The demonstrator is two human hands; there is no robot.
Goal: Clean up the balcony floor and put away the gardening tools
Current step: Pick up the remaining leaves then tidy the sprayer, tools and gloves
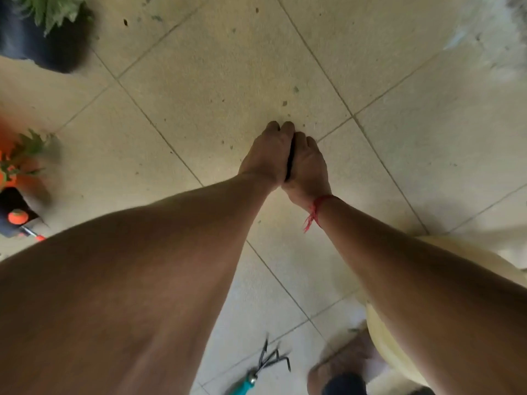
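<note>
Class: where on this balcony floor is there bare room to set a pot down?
Free: tiles beyond the left hand, between black pot and white fluff; also right of the right hand. Crowded: left edge by orange pot, bottom by hand rake and foot.

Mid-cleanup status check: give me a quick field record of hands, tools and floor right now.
hands: left hand and right hand pressed together low over the floor
held: dark thing between them, identity unclear
floor: tiles with scattered specks
tool: hand rake lying near the foot
plants: black pot top left
</note>
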